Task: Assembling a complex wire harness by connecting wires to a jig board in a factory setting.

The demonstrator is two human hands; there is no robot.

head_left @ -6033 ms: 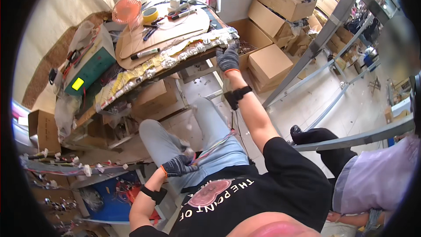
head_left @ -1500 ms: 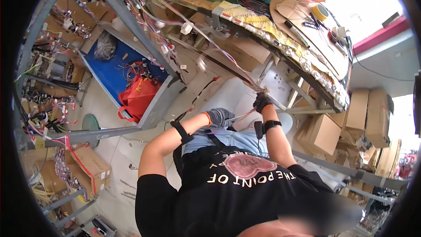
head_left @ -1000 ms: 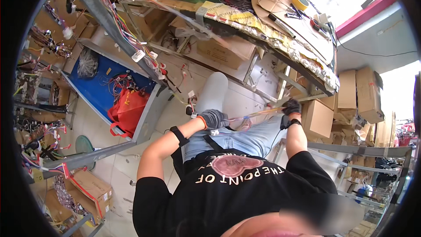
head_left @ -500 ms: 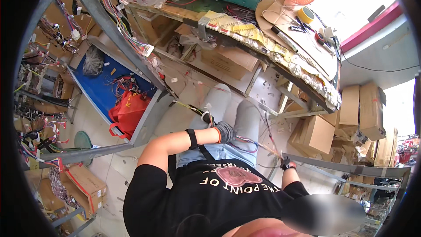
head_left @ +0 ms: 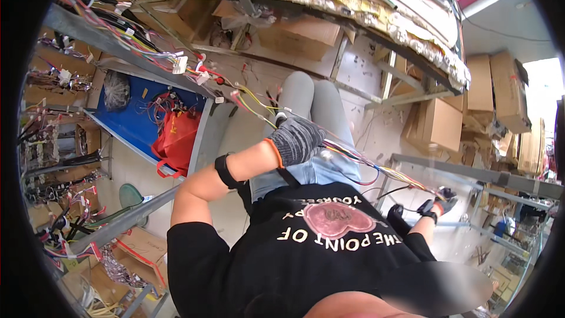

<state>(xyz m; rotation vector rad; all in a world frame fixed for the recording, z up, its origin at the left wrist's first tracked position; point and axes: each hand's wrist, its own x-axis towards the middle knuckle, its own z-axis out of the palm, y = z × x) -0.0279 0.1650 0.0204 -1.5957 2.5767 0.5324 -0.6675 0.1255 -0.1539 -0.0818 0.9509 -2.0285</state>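
A long wire harness of many coloured strands stretches across my lap. My left hand, in a grey knit glove with an orange cuff, is closed around it above my thighs. Beyond that hand, toward the upper left, loose strands run out to white connectors near a metal frame bar. Out to the right, my right hand, in a dark glove, is closed at the harness's other end. Its fingers are small and partly hidden there.
A workbench with a taped, worn edge stands ahead. On the left, a blue-lined tray holds a red bag, beside metal bars hung with wire bundles. Cardboard boxes stack at the right, near a metal rail.
My right hand has moved outward to the right, and the harness between my hands is longer and straighter. My left hand is higher in view, still closed on it. The view has shifted.
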